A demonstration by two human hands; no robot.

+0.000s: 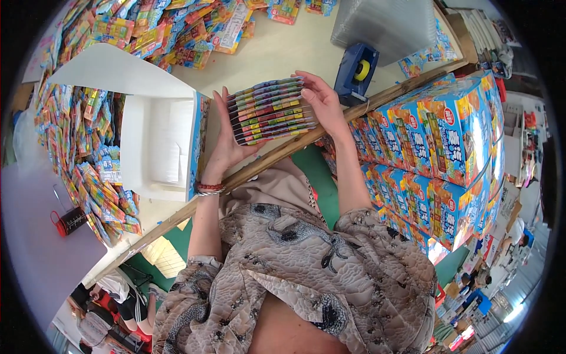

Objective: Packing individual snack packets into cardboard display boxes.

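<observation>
Between my two hands is a stack of colourful flat sachets (271, 112), held over the wooden front edge of the table. My left hand (229, 144) grips the stack's left side, its thumb and fingers around the lower left corner. On the right side, my right hand (323, 103) presses the stack's upper right end with bent fingers. Just left of my left hand stands an open carton (162, 144), white inside with a blue printed outer side. A few white slips seem to lie in its bottom.
Loose sachets (106, 159) lie heaped left of the carton, with another pile (177, 29) at the back. A blue tape dispenser (355, 74) with yellow tape stands beside clear plastic trays (386, 29). Bundled blue cartons (436, 141) are stacked at right. A person (127, 301) is at lower left.
</observation>
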